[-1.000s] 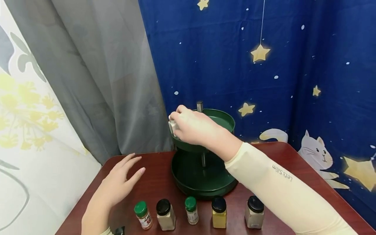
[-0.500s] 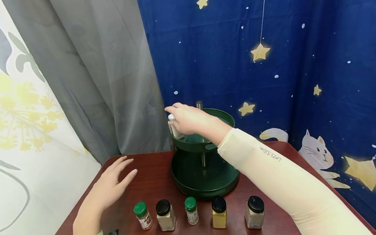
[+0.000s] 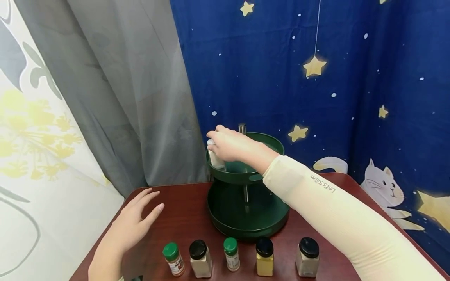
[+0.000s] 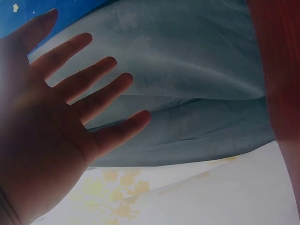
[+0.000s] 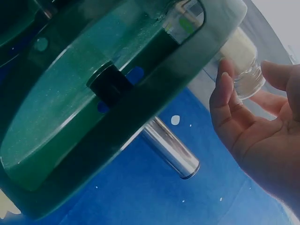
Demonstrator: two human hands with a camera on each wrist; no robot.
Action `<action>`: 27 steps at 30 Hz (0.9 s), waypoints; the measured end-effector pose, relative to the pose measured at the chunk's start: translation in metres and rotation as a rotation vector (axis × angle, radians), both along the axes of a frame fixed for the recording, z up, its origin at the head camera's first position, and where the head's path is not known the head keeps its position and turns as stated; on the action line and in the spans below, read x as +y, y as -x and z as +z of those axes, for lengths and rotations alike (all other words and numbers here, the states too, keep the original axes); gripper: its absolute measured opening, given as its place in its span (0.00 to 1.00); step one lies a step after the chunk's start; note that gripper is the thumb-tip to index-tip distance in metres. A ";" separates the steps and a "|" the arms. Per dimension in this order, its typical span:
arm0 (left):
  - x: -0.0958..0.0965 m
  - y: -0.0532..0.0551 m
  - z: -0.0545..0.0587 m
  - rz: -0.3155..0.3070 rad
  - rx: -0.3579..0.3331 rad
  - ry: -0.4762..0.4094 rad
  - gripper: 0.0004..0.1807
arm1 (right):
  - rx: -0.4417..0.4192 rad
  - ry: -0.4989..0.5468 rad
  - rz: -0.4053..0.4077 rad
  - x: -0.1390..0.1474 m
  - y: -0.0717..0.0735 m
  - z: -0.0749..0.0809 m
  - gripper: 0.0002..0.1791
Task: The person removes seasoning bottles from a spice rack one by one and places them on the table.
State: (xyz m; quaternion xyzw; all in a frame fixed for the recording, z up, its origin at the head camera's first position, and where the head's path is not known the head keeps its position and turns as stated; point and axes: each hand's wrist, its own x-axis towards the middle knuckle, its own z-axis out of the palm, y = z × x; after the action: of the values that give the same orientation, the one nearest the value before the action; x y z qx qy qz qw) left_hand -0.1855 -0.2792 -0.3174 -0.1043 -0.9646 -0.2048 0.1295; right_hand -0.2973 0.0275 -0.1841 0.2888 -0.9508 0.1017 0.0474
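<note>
My right hand [image 3: 233, 146] holds a clear spice jar [image 3: 216, 159] of pale powder by its white-capped top, inside the left part of the upper tier [image 3: 235, 177] of a dark green two-tier rack. The jar leans slightly in the head view. Seen from the right wrist, the fingers and thumb of the right hand [image 5: 262, 126] are around the capped end of the jar [image 5: 240, 47], and its lower part shows through a slot in the tray wall. Off to the left, my left hand [image 3: 130, 222] hovers over the table with fingers spread, holding nothing; the left wrist view shows its palm [image 4: 47, 131].
Along the near side of the table [image 3: 175, 208] stand several spice jars: green-capped ones [image 3: 174, 259] [image 3: 231, 254] and black-capped ones [image 3: 200, 259] [image 3: 265, 256] [image 3: 308, 257]. The rack's lower tier [image 3: 247, 218] sits behind them, with a metal post [image 3: 242, 128] topping the rack. Curtains [image 3: 274, 78] hang behind.
My right hand's fingers loosened around the jar half a second ago and now hold its top again. The jar sits a little more upright. My left hand has drawn slightly back and left.
</note>
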 end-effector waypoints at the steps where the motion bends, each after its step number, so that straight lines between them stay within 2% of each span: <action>1: -0.001 0.001 -0.001 -0.001 0.003 -0.001 0.33 | 0.002 0.000 -0.001 0.001 0.001 -0.001 0.27; 7: -0.005 0.004 -0.002 -0.010 0.010 -0.010 0.34 | 0.018 0.003 -0.009 0.002 0.000 -0.003 0.26; 16: -0.009 0.007 0.001 -0.026 0.032 -0.026 0.34 | 0.072 0.064 -0.067 0.005 -0.001 -0.006 0.24; 23: -0.010 0.008 0.001 -0.019 0.030 -0.025 0.34 | 0.137 0.085 -0.065 0.007 -0.005 -0.008 0.17; 27: -0.011 0.007 0.000 -0.013 0.029 -0.021 0.33 | 0.158 0.098 -0.060 0.007 -0.007 -0.008 0.19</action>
State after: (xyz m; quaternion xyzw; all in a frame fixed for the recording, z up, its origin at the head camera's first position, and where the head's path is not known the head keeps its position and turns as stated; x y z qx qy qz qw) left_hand -0.1930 -0.2904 -0.3178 -0.1122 -0.9596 -0.2145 0.1431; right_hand -0.2905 0.0341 -0.1922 0.2647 -0.9461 0.1237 0.1394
